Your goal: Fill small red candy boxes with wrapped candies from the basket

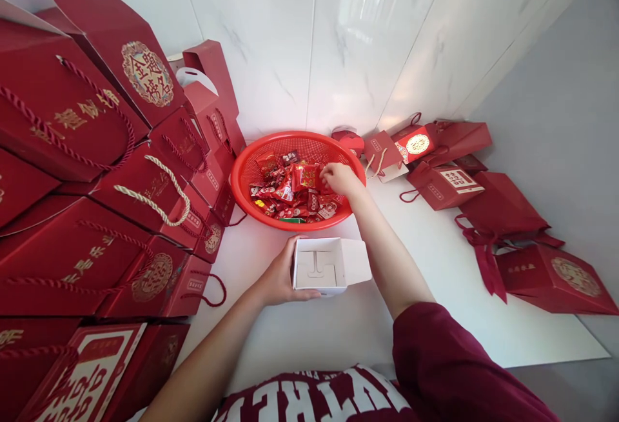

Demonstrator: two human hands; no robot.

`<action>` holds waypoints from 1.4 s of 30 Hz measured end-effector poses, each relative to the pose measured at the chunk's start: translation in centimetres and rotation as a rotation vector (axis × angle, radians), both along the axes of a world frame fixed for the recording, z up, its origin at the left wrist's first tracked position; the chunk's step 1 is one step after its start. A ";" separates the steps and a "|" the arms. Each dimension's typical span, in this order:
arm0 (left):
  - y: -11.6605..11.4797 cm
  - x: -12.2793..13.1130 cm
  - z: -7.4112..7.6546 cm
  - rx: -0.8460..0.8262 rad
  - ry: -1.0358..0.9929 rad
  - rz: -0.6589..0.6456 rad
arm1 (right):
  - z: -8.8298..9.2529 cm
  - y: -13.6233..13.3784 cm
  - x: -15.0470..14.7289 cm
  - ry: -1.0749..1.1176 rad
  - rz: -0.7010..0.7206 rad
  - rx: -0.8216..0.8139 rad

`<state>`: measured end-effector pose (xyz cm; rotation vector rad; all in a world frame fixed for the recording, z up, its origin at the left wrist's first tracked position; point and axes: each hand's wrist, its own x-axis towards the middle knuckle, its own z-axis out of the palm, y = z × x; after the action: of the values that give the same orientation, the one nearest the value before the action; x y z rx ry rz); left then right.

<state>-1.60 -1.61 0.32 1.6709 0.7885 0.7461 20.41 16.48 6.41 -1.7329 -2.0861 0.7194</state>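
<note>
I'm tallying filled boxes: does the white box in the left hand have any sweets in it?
No, the white box in the left hand is open and shows only its bare inside.

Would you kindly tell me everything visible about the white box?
The white box looks like thin folded card, with interlocking tabs across its bare base. It opens toward the camera, one flap folded out on the picture's right. The left hand grips its opposite side, over the white table, nearer the person than the red basket.
</note>
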 end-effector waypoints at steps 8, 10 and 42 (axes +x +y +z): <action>0.0 -0.1 -0.4 0.033 0.027 0.013 | 0.8 -0.8 -1.1 -0.426 0.267 -0.277; 0.1 -0.1 -0.5 0.034 0.030 0.011 | 1.0 -0.9 -1.3 -0.488 0.300 -0.314; 0.1 -0.3 0.5 0.069 0.069 0.012 | 3.6 -7.4 0.6 0.570 0.307 0.033</action>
<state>-1.92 -1.50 0.85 1.7635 0.8303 0.7344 21.04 9.11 10.00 -1.0259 -1.9409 1.1043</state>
